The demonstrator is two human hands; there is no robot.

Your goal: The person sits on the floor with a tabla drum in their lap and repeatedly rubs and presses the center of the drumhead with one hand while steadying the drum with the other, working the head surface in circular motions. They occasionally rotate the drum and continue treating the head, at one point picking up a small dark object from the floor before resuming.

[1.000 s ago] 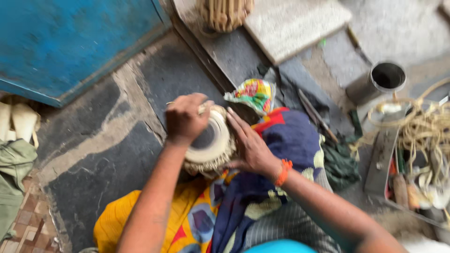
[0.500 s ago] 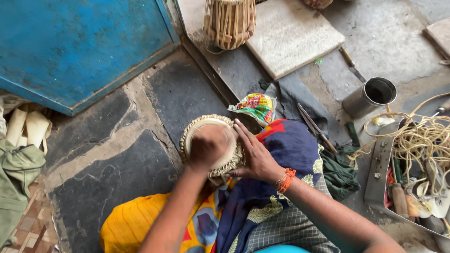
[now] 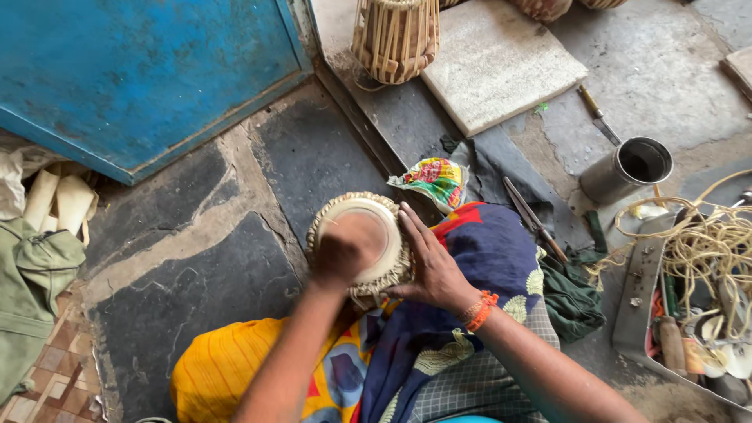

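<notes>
Small drum (image 3: 368, 227) resting in lap on patterned cloth (image 3: 470, 258), left hand (image 3: 345, 249) closed, pressing its pale skin, right hand (image 3: 431, 266) spread open, cupping the braided rim.

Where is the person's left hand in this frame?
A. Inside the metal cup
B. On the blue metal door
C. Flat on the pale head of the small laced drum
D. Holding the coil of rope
C: the left hand rests on the pale skin of the small laced drum, while the right hand steadies its rim.
</notes>
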